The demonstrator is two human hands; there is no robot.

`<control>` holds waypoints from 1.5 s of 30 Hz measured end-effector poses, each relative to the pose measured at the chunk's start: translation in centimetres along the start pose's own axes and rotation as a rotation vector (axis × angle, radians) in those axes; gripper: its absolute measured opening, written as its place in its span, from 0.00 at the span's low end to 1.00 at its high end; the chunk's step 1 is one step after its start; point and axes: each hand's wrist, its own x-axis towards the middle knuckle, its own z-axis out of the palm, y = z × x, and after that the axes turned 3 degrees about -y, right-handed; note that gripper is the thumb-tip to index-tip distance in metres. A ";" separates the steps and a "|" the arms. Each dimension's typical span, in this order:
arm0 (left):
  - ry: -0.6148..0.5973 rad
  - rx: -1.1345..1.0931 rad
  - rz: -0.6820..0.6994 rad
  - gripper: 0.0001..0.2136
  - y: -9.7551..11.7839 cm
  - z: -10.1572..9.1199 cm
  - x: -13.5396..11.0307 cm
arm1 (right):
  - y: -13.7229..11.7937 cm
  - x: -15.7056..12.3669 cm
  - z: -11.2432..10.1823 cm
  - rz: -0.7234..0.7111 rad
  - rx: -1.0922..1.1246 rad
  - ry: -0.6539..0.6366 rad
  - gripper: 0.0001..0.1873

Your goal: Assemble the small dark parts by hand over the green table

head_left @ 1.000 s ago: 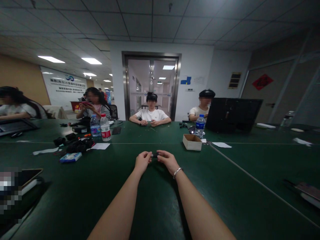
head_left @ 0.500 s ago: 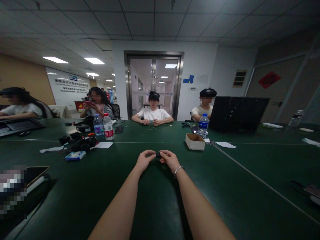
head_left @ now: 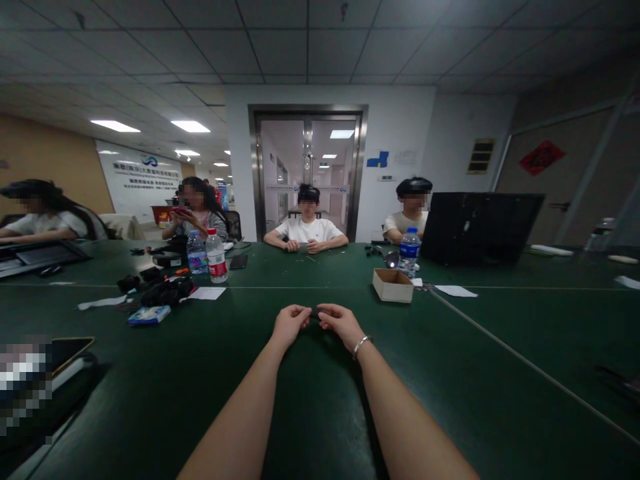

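Note:
Between my two hands is a small black object [head_left: 315, 313], mostly covered by fingers and too small to name. My left hand [head_left: 293, 324] pinches its left end between thumb and fingertips. On the other side, my right hand [head_left: 341, 321], with a silver bracelet at the wrist, closes thumb and fingers on its right end. Both hands are just over the green table [head_left: 320, 400], near its middle.
An open cardboard box [head_left: 393, 288] sits ahead to the right, beside a blue-labelled water bottle [head_left: 409, 252]. Two bottles, a red-labelled one [head_left: 217, 257] among them, stand left near black gear [head_left: 167, 290] and a blue packet [head_left: 149, 315]. A person [head_left: 307, 223] sits opposite.
My right hand has shifted very slightly, and less of the black object shows between the fingers. The view has tilted a little. Both hands keep their pinch.

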 end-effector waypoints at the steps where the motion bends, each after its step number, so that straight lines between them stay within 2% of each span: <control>1: 0.005 0.033 -0.011 0.17 0.1 0.0 -0.1 | 0.0 0.0 0.0 0.003 0.008 -0.003 0.23; 7: 0.047 0.189 -0.075 0.21 0.8 0.1 -0.4 | -0.4 -0.2 -0.1 -0.028 0.019 -0.035 0.24; 14: 0.084 0.235 -0.089 0.24 -0.2 0.4 0.4 | -0.9 -0.4 -0.1 0.002 0.129 -0.089 0.22; 25: -0.017 -0.026 0.067 0.17 0.4 0.7 -0.3 | -1.6 -0.4 0.1 0.110 0.234 -0.005 0.12; 30: -0.070 -0.057 0.106 0.16 0.7 0.5 -0.5 | -1.3 -0.1 0.1 0.136 0.203 0.007 0.13; 37: -0.018 -0.090 0.059 0.14 0.2 0.3 -0.2 | -1.9 -0.5 0.2 0.101 0.211 -0.028 0.20; 43: -0.043 -0.088 0.074 0.15 0.8 0.1 -0.6 | -1.7 -0.4 0.2 0.131 0.155 -0.011 0.14; 45: -0.044 -0.095 0.067 0.15 0.9 0.1 -0.7 | -1.6 -0.2 0.2 0.133 0.124 -0.006 0.15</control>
